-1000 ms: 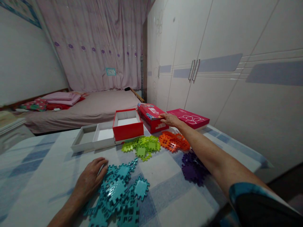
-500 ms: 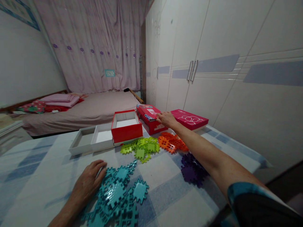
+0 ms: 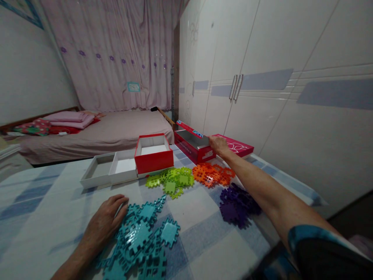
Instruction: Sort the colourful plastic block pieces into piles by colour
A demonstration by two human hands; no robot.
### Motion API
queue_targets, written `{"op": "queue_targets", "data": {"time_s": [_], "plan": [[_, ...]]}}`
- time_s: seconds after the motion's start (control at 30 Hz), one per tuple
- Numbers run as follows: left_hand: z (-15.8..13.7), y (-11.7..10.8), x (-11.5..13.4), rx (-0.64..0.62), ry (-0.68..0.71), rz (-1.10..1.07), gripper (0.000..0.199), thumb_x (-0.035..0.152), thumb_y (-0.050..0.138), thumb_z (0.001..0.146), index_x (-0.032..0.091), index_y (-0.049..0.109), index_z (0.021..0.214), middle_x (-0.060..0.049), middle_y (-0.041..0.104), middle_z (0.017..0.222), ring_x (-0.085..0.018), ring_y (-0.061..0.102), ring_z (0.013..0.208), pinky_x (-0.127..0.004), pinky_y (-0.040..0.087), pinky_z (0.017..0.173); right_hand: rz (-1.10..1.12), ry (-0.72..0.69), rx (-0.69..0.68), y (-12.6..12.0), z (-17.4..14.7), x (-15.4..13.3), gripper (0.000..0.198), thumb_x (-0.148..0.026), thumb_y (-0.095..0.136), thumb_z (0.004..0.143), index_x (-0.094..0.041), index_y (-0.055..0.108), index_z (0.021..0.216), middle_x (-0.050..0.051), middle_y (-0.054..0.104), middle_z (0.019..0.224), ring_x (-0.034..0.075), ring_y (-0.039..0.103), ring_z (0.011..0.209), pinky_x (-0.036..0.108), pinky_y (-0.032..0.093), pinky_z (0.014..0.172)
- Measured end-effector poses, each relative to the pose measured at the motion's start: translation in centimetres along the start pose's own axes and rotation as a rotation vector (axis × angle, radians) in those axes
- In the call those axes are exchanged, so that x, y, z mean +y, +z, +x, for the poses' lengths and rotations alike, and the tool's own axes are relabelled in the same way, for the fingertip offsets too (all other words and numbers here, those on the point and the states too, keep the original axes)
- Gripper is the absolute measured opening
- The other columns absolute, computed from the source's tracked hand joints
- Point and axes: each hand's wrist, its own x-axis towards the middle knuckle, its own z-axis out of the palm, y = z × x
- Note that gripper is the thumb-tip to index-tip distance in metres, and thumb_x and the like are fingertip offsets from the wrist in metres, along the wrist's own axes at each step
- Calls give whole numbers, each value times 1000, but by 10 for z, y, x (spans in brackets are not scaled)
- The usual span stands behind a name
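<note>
Red lid (image 3: 188, 128) tilts above its box (image 3: 190, 151), behind orange pieces (image 3: 212, 175), where your right hand (image 3: 218, 146), its grip unclear, should ease it gently, your left hand (image 3: 105, 217) resting loosely curled beside the teal pieces (image 3: 139, 233).

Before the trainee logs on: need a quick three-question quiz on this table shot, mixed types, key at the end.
1. True or false: the left hand lies on the purple pile.
2. Which colour of plastic pieces lies nearest the right hand?
3. Fill in: the red box beside the right hand has its lid ____.

Key:
1. False; it lies beside the teal pieces.
2. Orange.
3. Raised.
</note>
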Motion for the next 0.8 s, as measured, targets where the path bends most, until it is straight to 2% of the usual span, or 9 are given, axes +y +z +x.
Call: {"op": "queue_targets", "data": {"time_s": [0.33,0.6,0.8], "plan": [[-1,4,-8,-23,-1,16,47,53,41,86,19,71,101,-10,67,112,-25,63,104,-41,50,95,6,94,3,-13,-22,33,36,-26,33,97,-18,62,116,15,70,108,25,65,101,31,46,83],[1,5,-9,-21,2,22,47,53,41,86,19,71,100,-10,68,110,-25,64,102,-42,51,94,78,186,-17,-23,-13,61,33,-28,39,94,-19,65,112,15,70,105,25,66,97,29,45,74],[1,5,-7,-19,1,35,49,53,40,86,19,71,99,-10,68,108,-25,65,101,-42,52,94,230,294,22,-25,-3,83,34,-23,37,94,-10,64,109,19,69,106,23,64,96,27,42,73]]}}
